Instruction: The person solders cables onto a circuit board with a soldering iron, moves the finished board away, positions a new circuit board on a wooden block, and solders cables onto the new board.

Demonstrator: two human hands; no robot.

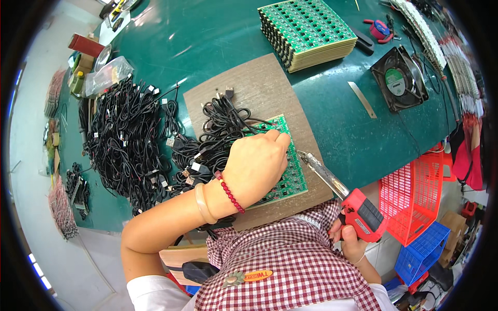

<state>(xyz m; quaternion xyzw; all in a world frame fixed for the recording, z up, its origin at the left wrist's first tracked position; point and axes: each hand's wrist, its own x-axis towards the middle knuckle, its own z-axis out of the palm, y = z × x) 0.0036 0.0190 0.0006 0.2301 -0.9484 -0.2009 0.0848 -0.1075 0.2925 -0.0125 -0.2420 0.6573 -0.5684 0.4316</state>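
My left hand [259,163], with a red bead bracelet and a pale bangle at its wrist, is closed over a green circuit board panel [294,173]. Its fingertips are hidden beneath it, so what they grip cannot be made out. Black USB cables [220,122] lie bunched right beside that hand, some reaching onto the panel. My right hand [351,243] is wrapped round the red and black handle of a soldering iron [363,213]. The iron's metal tip points at the panel's right edge, close to my left hand. Under the panel lies a brown board [249,78].
A big heap of black cables [127,140] covers the left of the green table [207,41]. Stacked circuit panels [308,31] stand at the back. To the right are a metal strip [362,99], a black fan [399,80] and, lower, red [412,199] and blue [423,251] crates.
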